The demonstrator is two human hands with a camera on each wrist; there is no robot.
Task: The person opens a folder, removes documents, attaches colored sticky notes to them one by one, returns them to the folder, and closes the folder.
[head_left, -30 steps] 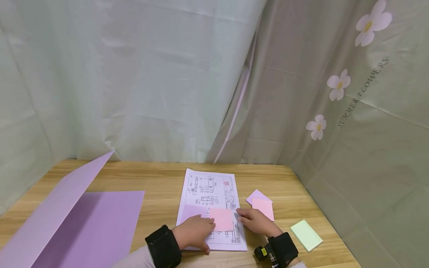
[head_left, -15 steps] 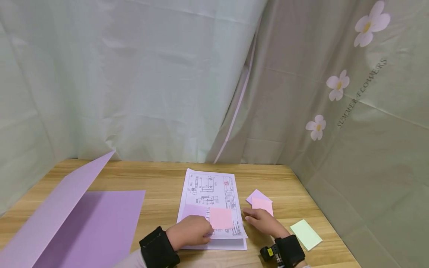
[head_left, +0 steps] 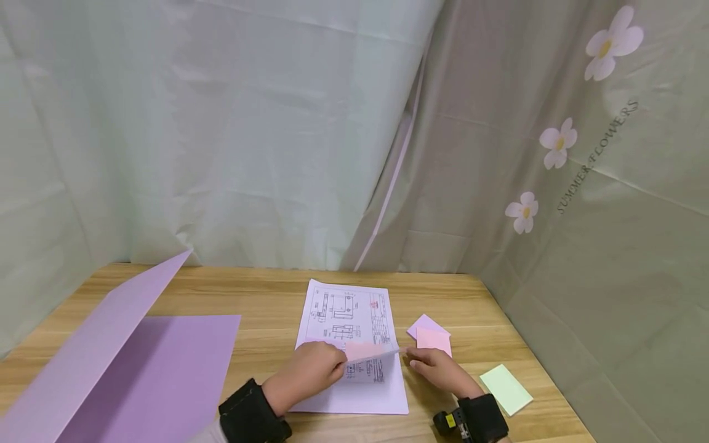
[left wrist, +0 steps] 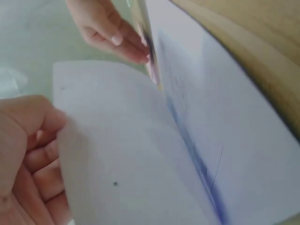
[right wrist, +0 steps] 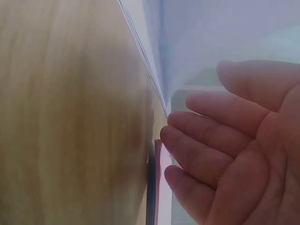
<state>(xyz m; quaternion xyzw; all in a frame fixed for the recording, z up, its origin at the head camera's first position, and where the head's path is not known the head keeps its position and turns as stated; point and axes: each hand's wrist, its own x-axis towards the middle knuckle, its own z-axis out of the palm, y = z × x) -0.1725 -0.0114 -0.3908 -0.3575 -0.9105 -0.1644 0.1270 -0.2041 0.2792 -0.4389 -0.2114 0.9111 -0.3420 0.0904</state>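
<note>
My left hand (head_left: 310,372) pinches the near edge of the top sheet (left wrist: 117,136) between thumb and curled fingers, and that edge is raised off the paper stack (head_left: 382,399). Technical drawings are printed on the sheets. A pink sticky note (head_left: 362,350) lies on the lifted sheet; a purple note beside it is mostly hidden by the left hand. To the right of the stack, my right hand (head_left: 440,369) has its fingers loosely extended and holds nothing. In the left wrist view it appears apart from the lifted sheet.
A pink sticky pad (head_left: 434,340) overlaps a purple one (head_left: 423,323) just beyond the right hand. Farther right lies a light green pad (head_left: 506,389). On the left a large purple folder (head_left: 183,369) stands with its cover partly raised. Curtains (head_left: 249,154) hang behind the wooden table (head_left: 266,295).
The left hand has moved from lying on the stack to gripping and raising the top sheet's near edge. The right hand has shifted slightly right, off the paper.
</note>
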